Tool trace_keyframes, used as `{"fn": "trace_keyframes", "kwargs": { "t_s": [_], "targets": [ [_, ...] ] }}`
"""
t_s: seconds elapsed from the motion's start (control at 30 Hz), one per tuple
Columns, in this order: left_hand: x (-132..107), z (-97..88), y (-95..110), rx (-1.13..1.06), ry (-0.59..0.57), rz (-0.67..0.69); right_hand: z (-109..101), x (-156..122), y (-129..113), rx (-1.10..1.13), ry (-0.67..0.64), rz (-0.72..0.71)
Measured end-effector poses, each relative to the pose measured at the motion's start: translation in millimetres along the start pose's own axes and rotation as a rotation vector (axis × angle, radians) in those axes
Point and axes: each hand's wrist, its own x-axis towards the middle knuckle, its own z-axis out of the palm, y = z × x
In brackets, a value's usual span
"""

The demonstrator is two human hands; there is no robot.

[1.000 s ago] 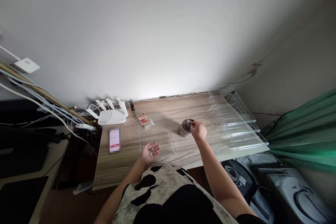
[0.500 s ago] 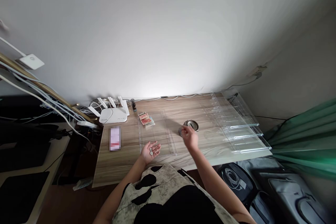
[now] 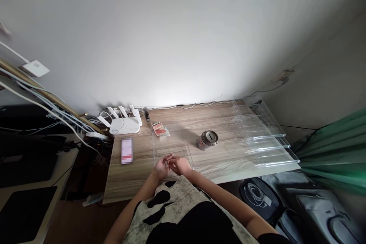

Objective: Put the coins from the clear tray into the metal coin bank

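My left hand (image 3: 161,167) lies palm up near the front edge of the wooden table (image 3: 228,160), cupping small coins (image 3: 166,164). My right hand (image 3: 179,165) has its fingertips pinched at those coins in the left palm. A metal tin with a slot in its lid (image 3: 207,140) stands on the table to the right, apart from both hands. Under the hands lies a clear acrylic tray (image 3: 171,148) with folded banknotes (image 3: 160,129) at its far end.
A phone (image 3: 126,150) lies at the left of the table, a white router (image 3: 125,122) with cables behind it. A stack of clear acrylic shelves (image 3: 263,133) fills the right end. Bags sit on the floor at the right, with a green curtain beyond.
My right hand left the tin's slot and swung back left to the coins in my left palm. The left hand curled a little around them.
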Motion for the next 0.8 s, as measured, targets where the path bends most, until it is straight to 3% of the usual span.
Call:
{"fn": "trace_keyframes", "kwargs": {
  "t_s": [0.07, 0.17, 0.23, 0.33, 0.63, 0.73, 0.8],
  "targets": [
    [-1.2, -1.9, 1.5, -0.058, 0.044, 0.004, -21.1, -2.8, 15.5, 0.025, 0.208, 0.131],
    [-4.6, -3.7, 3.9, -0.153, 0.133, -0.004, -68.3, -12.1, 57.8, -0.038, 0.534, 0.484],
    [-5.2, -3.6, 4.2, -0.166, 0.159, -0.012, -100.6, -21.4, 89.2, -0.163, 0.588, 0.698],
    [-3.0, -0.4, 2.7, -0.138, 0.156, -0.042, -130.6, -34.0, 120.6, -0.246, 0.509, 0.792],
    [-6.3, 5.7, 3.4, -0.108, 0.145, -0.059, -129.9, -30.5, 127.0, -0.261, 0.433, 0.823],
    [-8.5, 3.9, 3.6, -0.123, 0.135, -0.041, -129.7, -28.1, 120.6, -0.239, 0.56, 0.794],
    [-8.4, 4.3, 3.4, -0.132, 0.109, -0.046, -118.5, -24.7, 103.5, -0.19, 0.659, 0.677]
  ]
}}
